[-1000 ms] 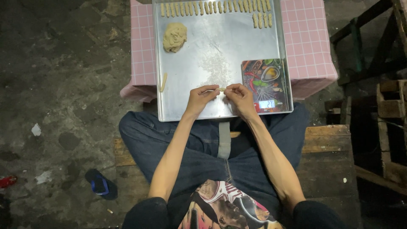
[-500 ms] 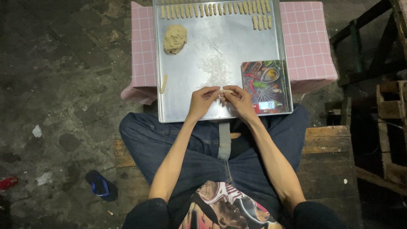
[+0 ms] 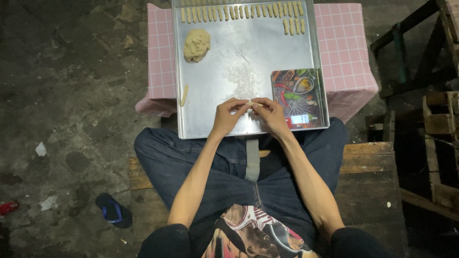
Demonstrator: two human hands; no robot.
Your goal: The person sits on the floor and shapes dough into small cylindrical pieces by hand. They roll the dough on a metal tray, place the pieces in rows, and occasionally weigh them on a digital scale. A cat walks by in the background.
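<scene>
A metal tray (image 3: 217, 114) lies on a pink checked cloth (image 3: 346, 52) at the top of the frame. At the tray's lower middle, the left hand (image 3: 229, 116) and right hand (image 3: 270, 116) pinch a small dough piece (image 3: 249, 102) between their fingertips. A dough lump (image 3: 196, 45) sits upper left, dough sticks (image 3: 239, 11) along the top, a scale (image 3: 299, 98) lower right. The dark floor (image 3: 71, 95) is dirty; a blue sandal (image 3: 113, 209) lies lower left, beside the wooden bench (image 3: 366, 160).

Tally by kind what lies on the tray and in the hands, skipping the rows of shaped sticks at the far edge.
dough lump: 1
kitchen scale: 1
loose dough stick: 1
dough piece pinched by left hand and right hand: 1
Total: 4
</scene>
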